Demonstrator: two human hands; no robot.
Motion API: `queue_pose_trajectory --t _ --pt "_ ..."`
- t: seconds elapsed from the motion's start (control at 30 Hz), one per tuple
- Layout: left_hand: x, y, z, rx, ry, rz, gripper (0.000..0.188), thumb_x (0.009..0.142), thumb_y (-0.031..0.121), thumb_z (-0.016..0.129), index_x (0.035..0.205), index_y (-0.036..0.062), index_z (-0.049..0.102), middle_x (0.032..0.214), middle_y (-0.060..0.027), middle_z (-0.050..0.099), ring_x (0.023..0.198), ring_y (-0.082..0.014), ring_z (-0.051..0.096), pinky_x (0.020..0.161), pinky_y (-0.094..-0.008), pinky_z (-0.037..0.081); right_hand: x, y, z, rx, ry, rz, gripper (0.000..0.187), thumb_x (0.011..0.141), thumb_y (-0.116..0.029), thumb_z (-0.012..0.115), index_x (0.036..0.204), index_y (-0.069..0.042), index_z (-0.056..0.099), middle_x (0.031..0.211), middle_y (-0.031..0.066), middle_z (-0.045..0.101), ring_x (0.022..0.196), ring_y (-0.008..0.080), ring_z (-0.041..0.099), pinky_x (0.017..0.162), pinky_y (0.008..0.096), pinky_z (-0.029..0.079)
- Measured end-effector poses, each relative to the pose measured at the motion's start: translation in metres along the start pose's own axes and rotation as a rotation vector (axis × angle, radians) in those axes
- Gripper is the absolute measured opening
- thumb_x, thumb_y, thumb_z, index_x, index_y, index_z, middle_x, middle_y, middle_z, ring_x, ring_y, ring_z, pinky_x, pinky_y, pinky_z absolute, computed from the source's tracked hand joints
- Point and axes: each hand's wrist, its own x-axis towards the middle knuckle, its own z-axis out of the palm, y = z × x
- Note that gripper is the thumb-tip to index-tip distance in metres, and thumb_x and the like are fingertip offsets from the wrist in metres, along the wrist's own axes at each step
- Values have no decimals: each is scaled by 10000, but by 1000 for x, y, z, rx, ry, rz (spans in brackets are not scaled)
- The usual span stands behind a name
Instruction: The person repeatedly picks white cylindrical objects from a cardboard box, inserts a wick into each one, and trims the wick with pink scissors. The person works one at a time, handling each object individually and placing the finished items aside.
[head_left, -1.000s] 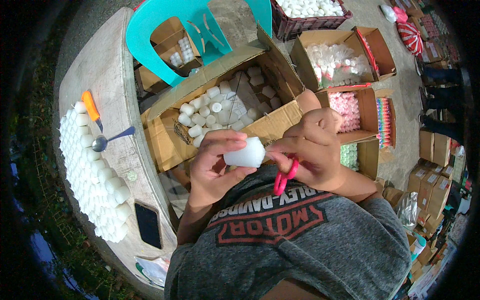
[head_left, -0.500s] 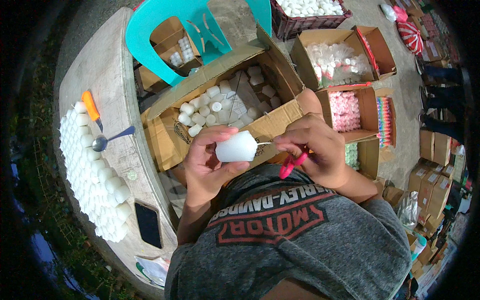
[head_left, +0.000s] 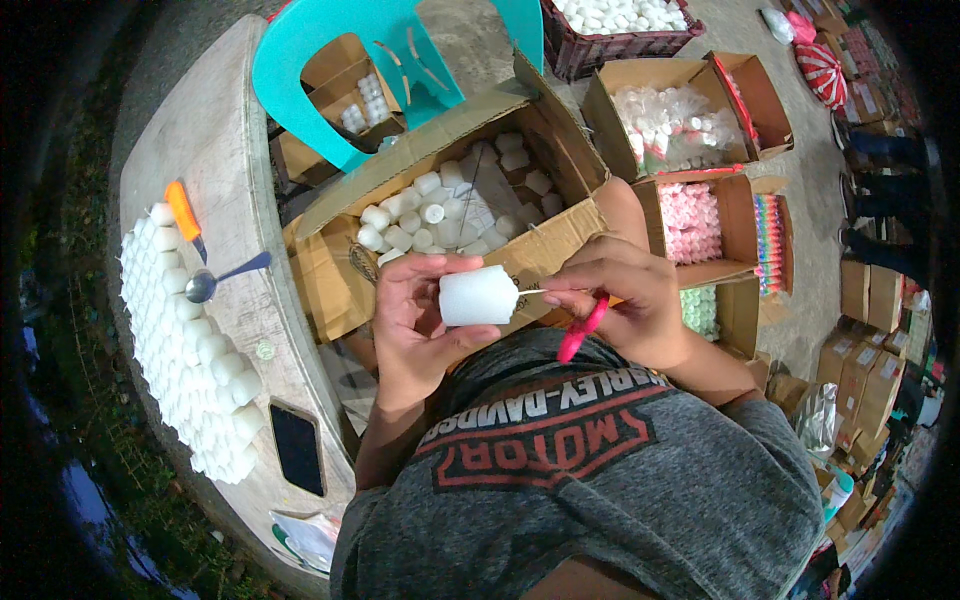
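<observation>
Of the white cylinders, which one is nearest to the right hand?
The white cylinder held in the left hand; the right hand pinches the thin strand at its end. Others lie unheld in the cardboard box or on the table.

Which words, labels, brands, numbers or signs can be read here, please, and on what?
Grey shirt: large white and red lettering, legible, but I won't copy it.
Open cardboard box: dark print, too small or covered to read.
Brown cartons: pale labels, too small.
White candle: none visible.
</observation>
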Motion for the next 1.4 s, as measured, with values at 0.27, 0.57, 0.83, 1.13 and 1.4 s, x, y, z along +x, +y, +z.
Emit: queue_pose_trajectory --t 0.27,0.57,0.83,1.13,1.4 --pt "3 -10 23 -288 97 -103 463 799 198 683 1144 65 404 1179 -152 521 1045 -214 533 817 -335 499 0 6 24 73 -13 41 280 647 -157 785 870 -65 642 824 55 630 738 210 581 657 304 432" --pt "5 -8 10 66 -7 -694 226 921 274 426 986 70 500 886 -42 590 725 -87 576 405 -183 361 23 28 18 -4 -184 -86 248 755 -123 685 997 -78 652 869 55 605 829 233 557 738 322 411" --pt "4 -6 10 70 -5 -619 182 916 266 443 938 93 492 873 -42 583 702 -74 554 416 -172 336 24 15 7 -177 -93 -143 136 724 -96 680 845 -58 632 823 73 571 790 267 529 694 349 411" --pt "3 -11 12 -432 273 -687 206 888 270 517 975 84 539 949 -28 564 740 -119 569 469 -224 389 9 27 20 -528 -24 -337 173 691 -154 626 837 -67 601 848 45 546 764 233 515 658 344 384" --pt "0 -18 12 235 91 -443 133 884 120 530 926 -2 567 907 -24 559 785 -91 521 653 -239 445 5 25 21 -399 -170 -337 269 650 -115 660 900 -48 587 924 69 578 827 241 549 709 336 437"
